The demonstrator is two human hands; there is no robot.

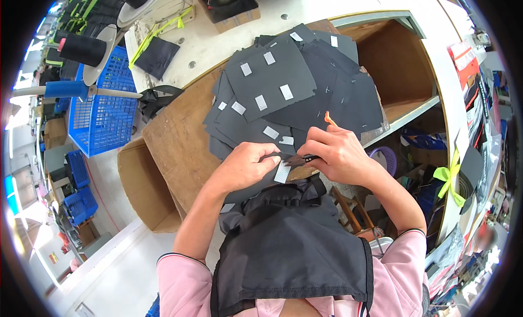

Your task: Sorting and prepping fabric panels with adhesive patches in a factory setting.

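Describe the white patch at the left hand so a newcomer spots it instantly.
Find the pile of dark panels, then the left hand at its near edge. The white patch slants just below that hand's thumb. Among neighbouring patches, it lies closest to the black-handled tool in the right hand.

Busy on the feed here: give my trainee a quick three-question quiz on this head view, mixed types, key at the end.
1. Multiple choice: what does the person's left hand grip?
A) a cone of thread
B) a dark panel
C) a blue basket

2. True or false: the small bladed tool is held in the right hand.

3. Fill in: the small labels on the pile of dark panels are coloured ____.

Key: 1. B; 2. True; 3. white.
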